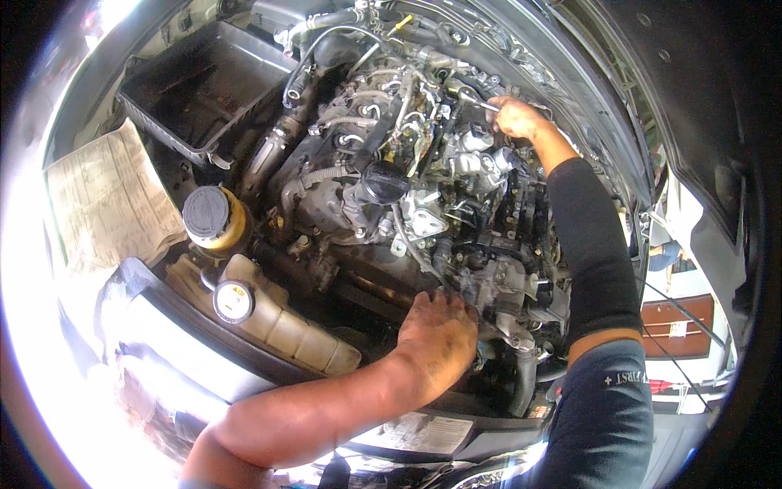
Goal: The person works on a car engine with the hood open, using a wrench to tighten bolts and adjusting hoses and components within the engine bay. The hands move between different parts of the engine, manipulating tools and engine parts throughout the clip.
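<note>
The engine (326, 200) fills the middle of the open bay, with hoses, wiring and metal pipes bared on top. At its far right side my right hand (517, 120) is closed round the handle of a shiny metal ratchet wrench (482, 103). The tool's head reaches left among the engine parts, and what it sits on cannot be made out. My left hand (440, 330) rests at the engine's near edge, beside a metal housing (501, 285). Its fingers are bent and held together; their tips are hidden. A black oil filler cap (384, 182) stands up between my hands.
At the far left is an open black box (204, 90). A paper sheet (114, 196) lies near a yellowish reservoir with a dark cap (206, 212). A coolant tank (285, 322) runs along the near left. The raised hood (692, 81) hangs at the right.
</note>
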A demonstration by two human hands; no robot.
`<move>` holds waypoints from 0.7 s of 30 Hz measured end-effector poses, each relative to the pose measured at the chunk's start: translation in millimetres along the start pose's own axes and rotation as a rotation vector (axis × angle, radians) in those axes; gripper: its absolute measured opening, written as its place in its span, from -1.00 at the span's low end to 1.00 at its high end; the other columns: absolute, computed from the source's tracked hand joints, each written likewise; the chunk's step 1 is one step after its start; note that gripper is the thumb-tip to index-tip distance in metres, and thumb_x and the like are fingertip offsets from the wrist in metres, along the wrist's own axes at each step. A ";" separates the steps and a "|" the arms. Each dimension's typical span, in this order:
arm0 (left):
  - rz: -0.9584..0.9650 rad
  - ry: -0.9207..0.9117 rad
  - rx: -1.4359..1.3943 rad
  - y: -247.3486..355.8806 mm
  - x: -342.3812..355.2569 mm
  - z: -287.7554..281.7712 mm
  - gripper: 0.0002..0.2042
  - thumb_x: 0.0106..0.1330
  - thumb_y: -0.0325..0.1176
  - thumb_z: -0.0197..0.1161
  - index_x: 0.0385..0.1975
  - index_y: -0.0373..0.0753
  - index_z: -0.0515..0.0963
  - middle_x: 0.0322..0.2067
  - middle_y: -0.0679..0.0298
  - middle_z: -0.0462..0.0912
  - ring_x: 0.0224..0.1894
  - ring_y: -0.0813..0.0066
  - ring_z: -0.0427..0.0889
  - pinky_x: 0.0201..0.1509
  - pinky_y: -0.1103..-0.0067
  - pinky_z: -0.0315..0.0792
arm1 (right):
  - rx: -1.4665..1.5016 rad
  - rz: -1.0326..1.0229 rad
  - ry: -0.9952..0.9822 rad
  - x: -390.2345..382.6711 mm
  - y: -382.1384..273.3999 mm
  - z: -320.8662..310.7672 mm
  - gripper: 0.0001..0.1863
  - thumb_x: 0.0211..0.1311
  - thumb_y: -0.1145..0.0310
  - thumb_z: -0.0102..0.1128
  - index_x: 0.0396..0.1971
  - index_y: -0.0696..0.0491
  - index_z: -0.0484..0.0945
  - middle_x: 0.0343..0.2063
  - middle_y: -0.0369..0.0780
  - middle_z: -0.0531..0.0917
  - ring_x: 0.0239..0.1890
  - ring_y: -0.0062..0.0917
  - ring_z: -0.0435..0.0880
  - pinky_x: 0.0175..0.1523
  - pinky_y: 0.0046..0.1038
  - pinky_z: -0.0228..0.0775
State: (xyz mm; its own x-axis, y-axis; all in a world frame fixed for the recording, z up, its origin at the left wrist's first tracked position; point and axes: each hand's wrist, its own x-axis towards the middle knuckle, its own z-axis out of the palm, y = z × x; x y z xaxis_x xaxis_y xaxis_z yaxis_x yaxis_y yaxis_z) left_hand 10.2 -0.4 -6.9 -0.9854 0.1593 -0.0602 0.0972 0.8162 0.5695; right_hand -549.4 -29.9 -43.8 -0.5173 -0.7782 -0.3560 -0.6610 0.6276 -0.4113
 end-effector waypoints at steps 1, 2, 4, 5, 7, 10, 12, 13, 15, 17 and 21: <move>-0.009 -0.014 0.007 -0.1 2.1 -3.2 -0.55 0.37 -0.38 0.16 0.24 -0.42 0.52 0.26 -0.10 0.57 0.30 -0.05 0.56 0.38 0.13 0.37 | -0.057 -0.041 0.047 -5.1 4.3 -0.7 -0.65 0.32 0.58 0.12 0.10 0.15 0.58 -0.49 -0.19 0.72 -0.50 -0.45 0.68 -0.23 -0.36 0.57; -0.019 -0.029 0.014 -0.6 3.5 -6.0 -0.56 0.37 -0.38 0.17 0.22 -0.40 0.53 0.22 -0.07 0.59 0.27 -0.02 0.58 0.35 0.15 0.39 | -0.128 -0.162 0.057 -13.6 6.4 -3.6 -0.62 0.39 0.59 0.08 0.17 0.16 0.55 -0.47 -0.18 0.71 -0.50 -0.46 0.68 -0.24 -0.37 0.57; -0.024 0.000 0.040 0.9 3.7 -8.4 -0.59 0.36 -0.38 0.17 0.18 -0.38 0.55 0.15 -0.03 0.63 0.21 0.03 0.61 0.29 0.18 0.42 | -0.246 -0.197 0.165 -45.1 5.6 -5.4 -0.61 0.42 0.53 0.10 0.22 0.18 0.52 -0.37 -0.10 0.72 -0.42 -0.42 0.70 -0.14 -0.40 0.57; -0.024 0.045 0.061 -0.1 2.5 -8.3 -0.61 0.35 -0.38 0.18 0.15 -0.36 0.57 0.11 0.00 0.65 0.19 0.06 0.62 0.27 0.20 0.44 | -0.105 -0.164 0.276 -65.3 0.4 -4.0 -0.59 0.42 0.47 0.13 0.23 0.19 0.51 -0.29 -0.05 0.73 -0.33 -0.39 0.72 -0.06 -0.43 0.57; -0.021 0.108 0.093 -1.7 1.9 -6.3 -0.64 0.33 -0.29 0.21 0.06 -0.33 0.61 0.03 0.01 0.68 0.11 0.06 0.65 0.19 0.19 0.48 | -0.528 -0.429 0.544 -114.0 -18.2 5.1 -0.54 0.43 0.37 0.20 0.25 0.23 0.48 -0.15 0.01 0.74 -0.16 -0.35 0.75 0.09 -0.43 0.56; -0.029 0.145 0.111 -4.1 5.4 -4.0 -0.62 0.31 -0.10 0.29 -0.07 -0.30 0.65 -0.08 -0.02 0.69 -0.01 0.01 0.68 0.08 0.14 0.54 | 0.612 -0.038 0.506 -200.1 -54.9 46.3 -0.29 0.36 0.07 0.37 0.29 0.31 0.44 0.08 0.06 0.70 0.13 -0.29 0.70 0.25 -0.33 0.50; -0.053 0.131 0.092 -3.7 8.2 -5.0 -0.58 0.32 -0.06 0.31 -0.06 -0.32 0.64 -0.10 0.00 0.69 -0.02 0.03 0.68 0.08 0.17 0.54 | 0.367 0.090 0.555 -241.2 -78.3 60.8 -0.13 0.28 -0.09 0.43 0.30 0.36 0.42 0.07 0.00 0.70 0.11 -0.31 0.70 0.25 -0.32 0.49; -0.062 0.155 0.058 -4.6 8.5 -6.7 -0.53 0.35 0.02 0.31 -0.03 -0.32 0.62 -0.08 -0.01 0.69 -0.01 0.02 0.68 0.09 0.18 0.55 | 0.348 0.188 0.639 -249.9 -87.3 74.4 -0.17 0.18 -0.11 0.51 0.19 0.31 0.55 -0.03 -0.11 0.74 0.03 -0.39 0.70 0.20 -0.37 0.48; -0.054 0.155 0.084 -5.2 8.2 -10.2 -0.51 0.36 0.05 0.29 -0.02 -0.31 0.61 -0.07 -0.01 0.68 0.00 0.02 0.67 0.09 0.18 0.55 | 0.360 0.037 0.484 -264.5 -93.6 89.4 -0.47 0.21 0.09 0.54 -0.04 0.24 0.68 -0.16 -0.21 0.77 -0.07 -0.50 0.69 0.16 -0.39 0.49; -0.048 0.149 0.146 -5.6 8.1 -13.5 -0.48 0.39 0.09 0.26 0.02 -0.30 0.59 -0.02 -0.04 0.65 0.03 -0.01 0.66 0.12 0.17 0.54 | 0.540 -0.046 0.437 -264.2 -88.5 99.6 -0.62 0.23 0.26 0.52 -0.09 0.23 0.69 -0.18 -0.25 0.78 -0.14 -0.52 0.68 0.11 -0.40 0.50; -0.070 0.068 0.180 -4.9 8.1 -16.9 -0.44 0.40 0.13 0.23 0.06 -0.31 0.57 0.03 -0.06 0.63 0.05 -0.01 0.63 0.17 0.20 0.52 | 0.388 0.090 0.649 -248.0 -60.2 102.7 -0.31 0.15 0.04 0.56 0.03 0.35 0.62 -0.11 -0.02 0.77 -0.04 -0.37 0.73 0.17 -0.37 0.50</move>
State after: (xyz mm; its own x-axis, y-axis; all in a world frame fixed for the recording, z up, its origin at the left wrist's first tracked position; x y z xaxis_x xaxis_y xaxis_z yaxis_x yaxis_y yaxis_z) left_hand -0.6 -12.5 3.6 -0.9972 0.0659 -0.0355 0.0457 0.9111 0.4096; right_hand -325.4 127.7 -17.0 -0.8553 -0.5056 0.1132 -0.4246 0.5587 -0.7125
